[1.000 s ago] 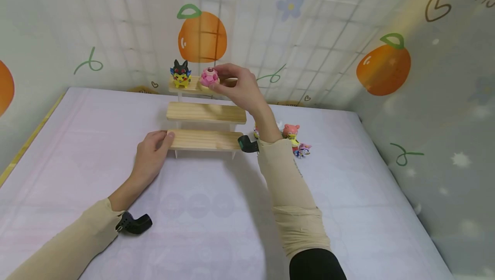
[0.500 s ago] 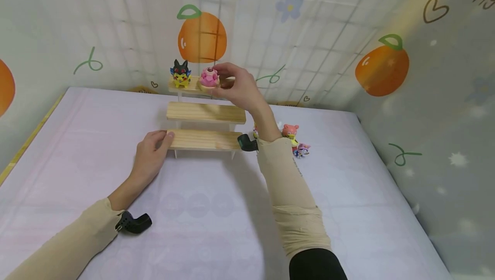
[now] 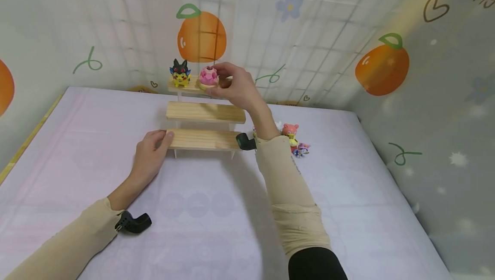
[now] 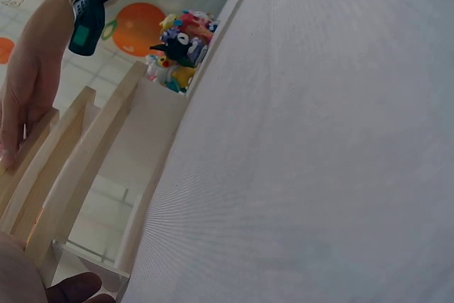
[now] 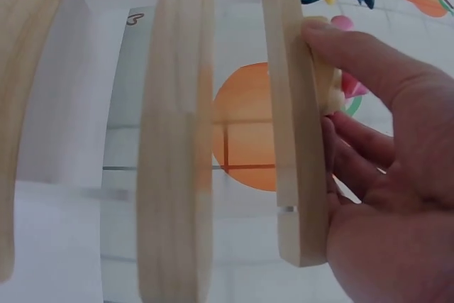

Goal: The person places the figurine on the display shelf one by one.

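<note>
A three-step wooden display stand (image 3: 206, 139) with pale boards stands on the table. My left hand (image 3: 151, 153) grips the left end of its lowest board, thumb on top; its fingertips also show in the left wrist view. On the top board, my right hand (image 3: 237, 85) pinches a pink figurine (image 3: 208, 76) with a cream, round base. In the right wrist view, the thumb presses on that base (image 5: 325, 69), which sits against the board; the other fingers are partly hidden behind it. Left of it on the same board stands a yellow figurine (image 3: 180, 74) with black ears.
Several small figurines (image 3: 291, 130) are grouped on the table right of the stand, partly behind my right forearm. A printed curtain (image 3: 251, 22) with oranges hangs behind. A white cloth covers the table (image 3: 201, 228). The middle board (image 3: 206, 112) is bare.
The pink figurine has turned slightly on the top board, and my right thumb has shifted lower along its base. My left hand has stayed on the lowest board.
</note>
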Demonstrator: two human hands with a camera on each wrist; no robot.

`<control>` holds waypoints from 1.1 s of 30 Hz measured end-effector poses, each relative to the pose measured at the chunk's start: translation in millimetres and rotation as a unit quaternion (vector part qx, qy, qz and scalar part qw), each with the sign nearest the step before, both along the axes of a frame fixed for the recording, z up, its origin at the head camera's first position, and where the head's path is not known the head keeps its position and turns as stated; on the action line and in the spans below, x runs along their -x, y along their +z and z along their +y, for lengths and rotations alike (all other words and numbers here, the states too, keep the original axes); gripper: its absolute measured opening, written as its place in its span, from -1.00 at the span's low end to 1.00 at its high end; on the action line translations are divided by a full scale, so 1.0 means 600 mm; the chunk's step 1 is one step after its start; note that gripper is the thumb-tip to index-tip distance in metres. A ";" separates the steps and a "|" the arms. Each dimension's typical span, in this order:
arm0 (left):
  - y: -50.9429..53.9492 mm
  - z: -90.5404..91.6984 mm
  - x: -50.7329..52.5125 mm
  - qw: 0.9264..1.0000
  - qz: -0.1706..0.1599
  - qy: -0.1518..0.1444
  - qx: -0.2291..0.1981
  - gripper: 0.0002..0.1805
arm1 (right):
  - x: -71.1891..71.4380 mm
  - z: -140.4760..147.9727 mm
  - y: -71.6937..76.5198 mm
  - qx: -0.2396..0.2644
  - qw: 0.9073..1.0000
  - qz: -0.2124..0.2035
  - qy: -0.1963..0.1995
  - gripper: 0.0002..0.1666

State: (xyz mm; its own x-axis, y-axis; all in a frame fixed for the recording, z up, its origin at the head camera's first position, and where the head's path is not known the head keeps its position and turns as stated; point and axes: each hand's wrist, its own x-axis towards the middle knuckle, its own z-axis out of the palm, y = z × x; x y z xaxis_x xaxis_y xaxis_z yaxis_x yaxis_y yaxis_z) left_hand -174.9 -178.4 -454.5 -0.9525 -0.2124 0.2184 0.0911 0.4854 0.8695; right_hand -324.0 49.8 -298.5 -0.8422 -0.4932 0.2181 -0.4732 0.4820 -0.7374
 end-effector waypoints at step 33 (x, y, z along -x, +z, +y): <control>0.004 -0.001 -0.006 1.000 0.008 0.002 0.005 -0.46 | -0.058 0.102 -0.031 0.143 0.979 0.101 -0.107 -0.34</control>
